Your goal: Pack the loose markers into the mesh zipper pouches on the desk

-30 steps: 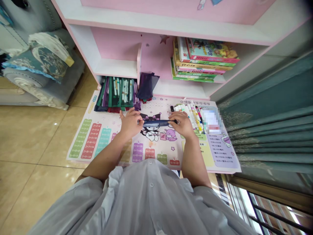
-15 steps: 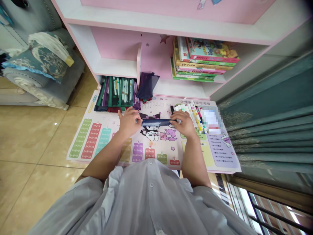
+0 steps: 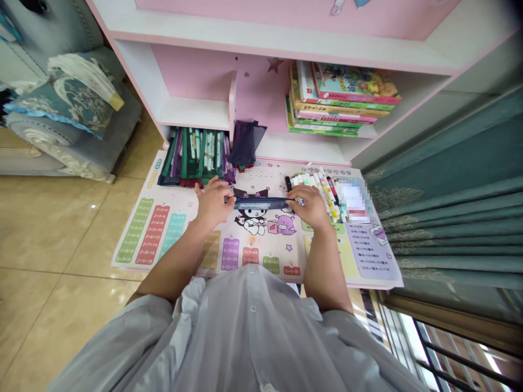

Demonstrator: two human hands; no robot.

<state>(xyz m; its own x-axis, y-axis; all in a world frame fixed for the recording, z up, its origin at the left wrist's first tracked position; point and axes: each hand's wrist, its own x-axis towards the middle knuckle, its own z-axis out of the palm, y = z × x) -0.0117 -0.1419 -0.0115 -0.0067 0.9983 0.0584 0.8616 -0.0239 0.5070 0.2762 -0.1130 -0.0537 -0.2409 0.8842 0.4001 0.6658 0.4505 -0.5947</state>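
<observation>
A slim dark blue zip pencil case (image 3: 258, 203) lies flat and crosswise on a cartoon-printed multiplication desk mat (image 3: 261, 245). My left hand (image 3: 213, 202) grips its left end, and my right hand (image 3: 311, 207) holds its right end. Just beyond my right fingers stands a black marker cap (image 3: 288, 184), at the end of a row of markers and pens (image 3: 321, 195). Behind my left hand sits a green and purple pouch packed with pens (image 3: 195, 155).
A dark purple mesh pouch (image 3: 245, 144) stands by the shelf divider. Stacked books (image 3: 343, 100) fill the pink shelf unit (image 3: 192, 81) above. A blurred card (image 3: 352, 202) lies right of the markers. Teal curtains (image 3: 445, 228) hang right; a tiled floor (image 3: 53, 234) lies left.
My hands have spread slightly farther apart along the pencil case. The case has shifted a little to the left and away from me.
</observation>
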